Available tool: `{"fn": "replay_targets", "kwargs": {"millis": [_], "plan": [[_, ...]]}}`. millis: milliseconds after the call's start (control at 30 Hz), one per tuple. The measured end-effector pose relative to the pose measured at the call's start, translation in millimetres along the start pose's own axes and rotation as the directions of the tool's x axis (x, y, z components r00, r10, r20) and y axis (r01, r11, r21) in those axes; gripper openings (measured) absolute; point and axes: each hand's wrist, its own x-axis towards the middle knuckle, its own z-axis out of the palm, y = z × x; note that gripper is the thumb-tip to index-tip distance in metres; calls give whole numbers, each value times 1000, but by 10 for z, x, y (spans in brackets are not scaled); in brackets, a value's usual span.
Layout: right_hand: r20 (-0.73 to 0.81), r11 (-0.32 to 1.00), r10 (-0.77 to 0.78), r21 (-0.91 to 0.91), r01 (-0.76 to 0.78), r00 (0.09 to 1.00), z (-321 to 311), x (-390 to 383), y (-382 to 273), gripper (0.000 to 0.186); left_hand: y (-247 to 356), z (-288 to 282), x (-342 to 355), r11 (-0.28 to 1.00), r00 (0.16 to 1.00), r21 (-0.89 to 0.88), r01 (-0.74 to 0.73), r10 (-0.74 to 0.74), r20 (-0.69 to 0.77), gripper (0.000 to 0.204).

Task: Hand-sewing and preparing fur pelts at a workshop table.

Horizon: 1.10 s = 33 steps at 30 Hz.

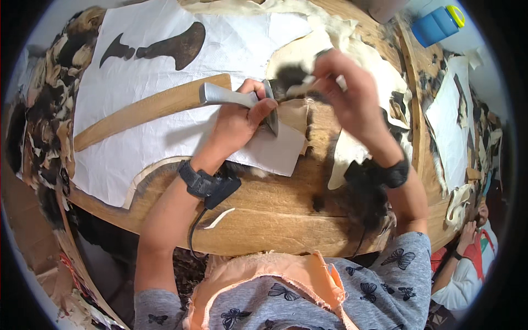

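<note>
The wooden table [264,231] is supporting a broad white sheet [247,44], where a curved wooden strip [154,113] is lying, perhaps as a weight. A flared metal tool [225,97] is apparently pressing near the sheet's edge, probably steadying it; the left hand [236,122] is gripping it tightly. Alongside, the right hand [349,93] is hanging raised, fingers curling (blur is hiding any hold).

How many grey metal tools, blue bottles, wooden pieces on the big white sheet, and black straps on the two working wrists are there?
Grey metal tool, in the left hand: 1
Blue bottle: 1
Wooden piece: 1
Black wrist straps: 2
Total: 5
</note>
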Motion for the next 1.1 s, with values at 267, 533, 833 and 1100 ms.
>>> {"fn": "replay_targets", "kwargs": {"millis": [267, 533, 833, 1100], "plan": [[19, 980, 83, -184, -79, 996, -51, -23, 196, 9, 52, -2, -187, 991, 981, -111, -75, 54, -185, 42], [426, 979, 47, -198, 43, 903, 249, -104, 481, 10, 196, 310, -320, 985, 986, -173, -18, -11, -164, 38], [350, 997, -24, -57, 47, 936, 326, -141, 573, 7, 179, 420, -325, 988, 981, -153, -2, -27, -191, 41], [348, 992, -98, -36, 118, 932, 371, -195, 589, 10, 175, 468, -317, 994, 983, -108, 8, -27, -181, 44]]}}
